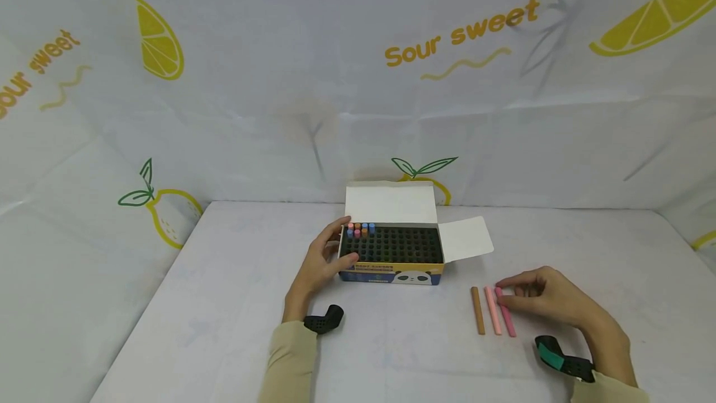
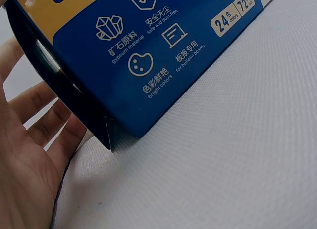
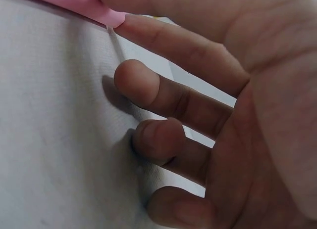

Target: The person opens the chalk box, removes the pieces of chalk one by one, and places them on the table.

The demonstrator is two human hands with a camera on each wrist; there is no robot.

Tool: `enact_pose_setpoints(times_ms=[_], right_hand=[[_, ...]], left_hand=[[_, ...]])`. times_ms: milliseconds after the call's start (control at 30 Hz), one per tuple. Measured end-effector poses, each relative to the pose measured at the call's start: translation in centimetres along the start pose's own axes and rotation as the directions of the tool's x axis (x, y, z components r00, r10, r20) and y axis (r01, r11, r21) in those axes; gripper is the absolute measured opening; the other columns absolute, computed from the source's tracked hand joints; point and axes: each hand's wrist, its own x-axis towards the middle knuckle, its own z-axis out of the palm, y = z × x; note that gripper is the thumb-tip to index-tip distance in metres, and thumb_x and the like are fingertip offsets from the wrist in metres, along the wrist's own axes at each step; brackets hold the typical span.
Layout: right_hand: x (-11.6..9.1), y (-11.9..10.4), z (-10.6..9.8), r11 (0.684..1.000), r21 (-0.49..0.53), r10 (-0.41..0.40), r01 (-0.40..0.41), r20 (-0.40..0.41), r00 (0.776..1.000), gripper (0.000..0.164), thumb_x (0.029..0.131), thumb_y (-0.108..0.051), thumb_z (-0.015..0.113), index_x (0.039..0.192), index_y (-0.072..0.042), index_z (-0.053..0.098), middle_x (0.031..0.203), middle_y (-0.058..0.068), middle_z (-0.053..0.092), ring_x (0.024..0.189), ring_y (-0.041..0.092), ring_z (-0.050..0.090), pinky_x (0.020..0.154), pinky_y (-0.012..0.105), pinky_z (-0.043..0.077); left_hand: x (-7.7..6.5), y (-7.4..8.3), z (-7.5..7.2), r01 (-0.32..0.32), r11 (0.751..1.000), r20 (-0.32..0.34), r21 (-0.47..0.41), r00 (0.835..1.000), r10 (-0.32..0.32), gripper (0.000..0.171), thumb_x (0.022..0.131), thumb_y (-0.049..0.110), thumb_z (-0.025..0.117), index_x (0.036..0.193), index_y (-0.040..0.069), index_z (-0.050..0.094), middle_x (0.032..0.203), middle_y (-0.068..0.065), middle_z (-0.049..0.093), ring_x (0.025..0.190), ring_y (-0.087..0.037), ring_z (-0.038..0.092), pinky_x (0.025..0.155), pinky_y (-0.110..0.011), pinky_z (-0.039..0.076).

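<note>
My left hand point(image 1: 317, 267) grips the left end of a chalk box point(image 1: 366, 277), thumb at the front corner and fingers at the far side. In the left wrist view, that hand's fingers point(image 2: 34, 100) lie along the open end flap. Inside the box, a black holder point(image 1: 411, 242) has rows of holes, with several chalk sticks point(image 1: 358, 229) standing at its far left. My right hand point(image 1: 554, 296) pinches the upper end of a dark pink chalk stick point(image 1: 508, 321) between thumb and index finger; the stick lies on the table. The other right fingers point(image 3: 163, 93) curl loosely.
Left of the dark pink stick lie a light pink chalk stick point(image 1: 493, 316) and a brown chalk stick point(image 1: 478, 313). The box's white lid point(image 1: 391, 203) stands up at the back, and a side flap point(image 1: 467, 238) sticks out right. A lemon-printed cloth point(image 1: 252, 79) hangs behind the white table point(image 1: 224, 328).
</note>
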Motion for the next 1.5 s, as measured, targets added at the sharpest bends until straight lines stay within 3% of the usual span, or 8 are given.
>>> enact_pose_setpoints(times_ms=[533, 1300, 1500], right_hand=[[-0.11, -0.09, -0.32, 1.000, 0.028, -0.005, 0.004, 0.033, 0.999, 0.032, 0.092, -0.016, 0.074, 0.115, 0.006, 0.074, 0.068, -0.013, 0.050, 0.057, -0.003, 0.038, 0.048, 0.022, 0.033], [-0.19, -0.33, -0.34, 1.000, -0.020, 0.012, -0.011, 0.028, 1.000, 0.033, 0.091, -0.020, 0.076, 0.115, 0.002, 0.075, 0.068, -0.013, 0.051, 0.056, -0.002, 0.040, 0.049, 0.021, 0.033], [-0.19, -0.76, -0.58, 0.999, -0.032, -0.025, 0.025, 0.016, 1.000, 0.030, 0.091, -0.018, 0.076, 0.114, 0.001, 0.076, 0.070, -0.013, 0.049, 0.057, -0.003, 0.040, 0.049, 0.021, 0.034]], left_hand=[[-0.04, 0.20, 0.08, -0.008, 1.000, -0.006, 0.009, 1.000, 0.009, 0.075, 0.088, 0.039, 0.076, 0.154, 0.019, 0.046, 0.139, -0.016, 0.057, 0.116, -0.025, 0.054, 0.108, -0.057, 0.045], [-0.10, 0.33, 0.02, 0.008, 1.000, 0.000, 0.001, 1.000, -0.008, 0.075, 0.088, 0.037, 0.076, 0.154, 0.020, 0.045, 0.137, -0.016, 0.058, 0.117, -0.024, 0.054, 0.107, -0.051, 0.046], [-0.12, 0.48, 0.03, 0.008, 1.000, -0.003, 0.007, 1.000, -0.008, 0.075, 0.088, 0.035, 0.076, 0.154, 0.020, 0.045, 0.137, -0.015, 0.059, 0.116, -0.022, 0.054, 0.107, -0.053, 0.046]])
